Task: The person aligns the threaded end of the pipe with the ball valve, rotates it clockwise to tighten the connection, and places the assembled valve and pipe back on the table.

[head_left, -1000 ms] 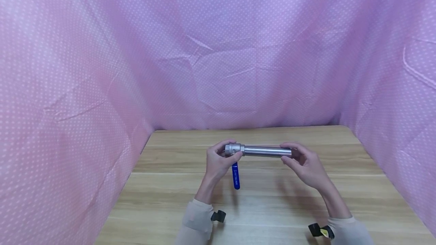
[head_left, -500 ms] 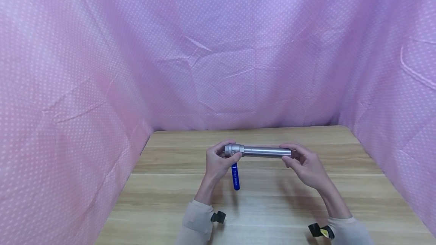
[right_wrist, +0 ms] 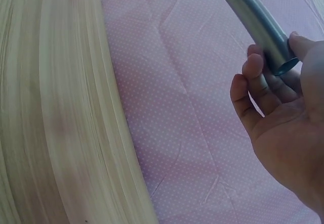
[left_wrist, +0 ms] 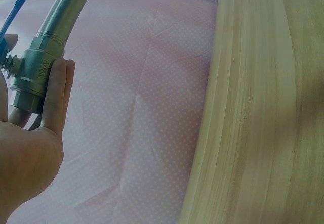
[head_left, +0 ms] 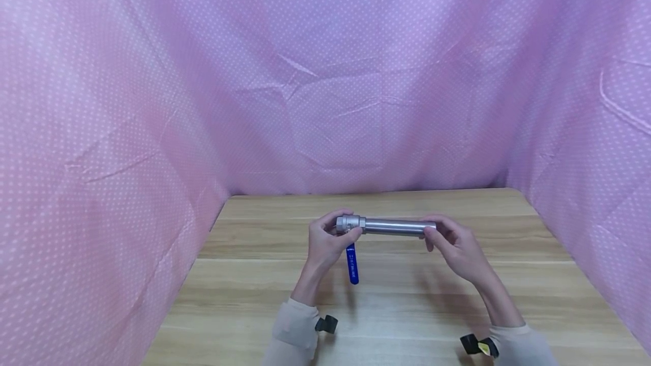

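Note:
My left hand (head_left: 325, 244) grips a silver ball valve (head_left: 348, 223) by its hexagonal body, thumb in front and fingers behind. The valve's blue lever handle (head_left: 352, 264) points down toward me. A plain metal pipe (head_left: 394, 226) runs from the valve's right end, level above the table, with threads showing at the joint in the left wrist view. At the pipe's free end, my right hand (head_left: 460, 250) pinches it between thumb and fingers. The right wrist view shows the pipe's hollow open end (right_wrist: 287, 66) near the palm, with the other fingers curled below.
A light wood-grain table (head_left: 244, 298) lies under both hands. Pink dotted cloth (head_left: 330, 129) hangs behind and on both sides of it. Black wrist mounts (head_left: 326, 323) sit at the sleeves.
My right thumb has shifted upward onto the front of the pipe's end, and the fingers have rolled lower behind it. The left hand and valve have stayed almost still.

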Demonstrator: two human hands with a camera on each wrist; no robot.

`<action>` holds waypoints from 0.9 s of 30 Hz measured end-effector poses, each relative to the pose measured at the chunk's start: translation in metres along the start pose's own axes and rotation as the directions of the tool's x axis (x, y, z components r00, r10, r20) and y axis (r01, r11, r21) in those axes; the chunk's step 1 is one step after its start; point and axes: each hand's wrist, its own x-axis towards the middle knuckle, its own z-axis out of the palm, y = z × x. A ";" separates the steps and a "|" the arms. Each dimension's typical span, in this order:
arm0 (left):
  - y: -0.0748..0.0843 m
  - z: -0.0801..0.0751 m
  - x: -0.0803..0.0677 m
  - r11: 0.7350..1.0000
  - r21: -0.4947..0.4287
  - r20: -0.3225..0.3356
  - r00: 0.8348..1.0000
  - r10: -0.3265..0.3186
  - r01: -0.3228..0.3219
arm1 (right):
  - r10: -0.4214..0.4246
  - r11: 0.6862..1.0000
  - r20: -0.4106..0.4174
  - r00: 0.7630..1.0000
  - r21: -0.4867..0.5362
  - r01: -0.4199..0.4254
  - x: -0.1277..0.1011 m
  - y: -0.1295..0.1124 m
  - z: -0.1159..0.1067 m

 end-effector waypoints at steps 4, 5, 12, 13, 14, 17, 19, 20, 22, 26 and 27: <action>0.000 0.000 0.001 1.000 -0.007 -0.004 1.000 0.009 -0.009 | -0.016 1.000 0.014 1.000 0.008 0.016 0.000 0.002 0.001; -0.001 0.000 0.001 1.000 -0.006 -0.004 1.000 0.010 -0.010 | -0.027 0.999 0.017 0.999 0.020 0.027 0.000 0.002 0.001; -0.002 0.001 0.001 1.000 0.010 0.007 1.000 0.011 -0.011 | -0.078 0.995 0.006 0.997 0.065 0.077 0.001 0.002 0.002; -0.002 0.001 0.001 1.000 0.011 0.006 1.000 0.010 -0.010 | -0.075 0.995 0.005 0.997 0.066 0.074 0.001 0.001 0.002; -0.002 0.001 0.001 1.000 0.010 0.005 1.000 0.009 -0.009 | -0.070 0.996 0.004 0.998 0.063 0.070 0.001 0.000 0.002; -0.002 0.001 0.001 1.000 0.009 0.002 1.000 0.007 -0.007 | -0.050 0.998 0.002 0.999 0.049 0.050 0.001 -0.002 0.002; -0.002 0.001 0.000 1.000 0.007 0.001 1.000 0.004 -0.004 | -0.031 0.999 0.002 1.000 0.038 0.030 0.001 -0.003 0.002; -0.002 0.001 0.000 1.000 0.004 0.002 1.000 0.003 -0.003 | -0.022 0.999 0.002 1.000 0.031 0.021 0.000 -0.003 0.002; -0.002 0.001 0.000 1.000 0.001 0.004 1.000 -0.001 0.001 | -0.007 1.000 0.003 1.000 0.023 0.007 0.000 -0.003 0.001; -0.001 0.001 -0.001 1.000 -0.004 0.007 1.000 -0.003 0.003 | 0.013 1.000 0.005 1.000 -0.001 -0.013 -0.001 -0.002 0.000; -0.001 0.001 -0.001 1.000 -0.004 0.008 1.000 -0.003 0.003 | 0.017 1.000 0.006 1.000 -0.005 -0.017 -0.001 -0.002 0.000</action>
